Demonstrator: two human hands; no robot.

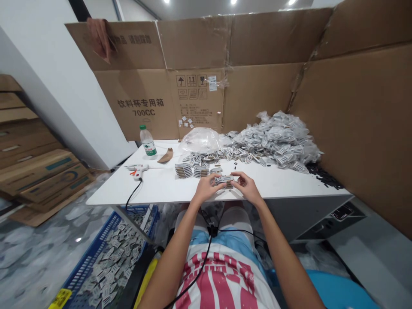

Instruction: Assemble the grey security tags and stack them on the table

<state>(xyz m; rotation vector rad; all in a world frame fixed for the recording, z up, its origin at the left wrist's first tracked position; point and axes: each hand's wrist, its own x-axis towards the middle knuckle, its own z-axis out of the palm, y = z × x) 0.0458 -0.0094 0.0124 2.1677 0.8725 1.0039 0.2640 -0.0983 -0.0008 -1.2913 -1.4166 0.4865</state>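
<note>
Pinching small grey-white printed card stack (pixel 225 180) endwise with curled-closed left hand (pixel 207 187), right hand (pixel 247 186), so cards stay aligned; resting at white tabletop (pixel 161 185) edge for support.

The tabletop (pixel 167 184) is a smooth white board with a soft sheen. The cardboard walls (pixel 257 90) along its far and right edges are brown, matt and fibrous, with strips of glossy clear tape (pixel 229 47) over the seams. The heap of packets (pixel 280 143) toward the far right corner is wrapped in crinkled, shiny clear film, as is the plastic bag (pixel 199 139) beside it; the small stack (pixel 225 180) at the near edge looks like matt printed card, and near the far left corner are a clear plastic bottle (pixel 148 141) and a white plastic glue gun (pixel 137 170).
</note>
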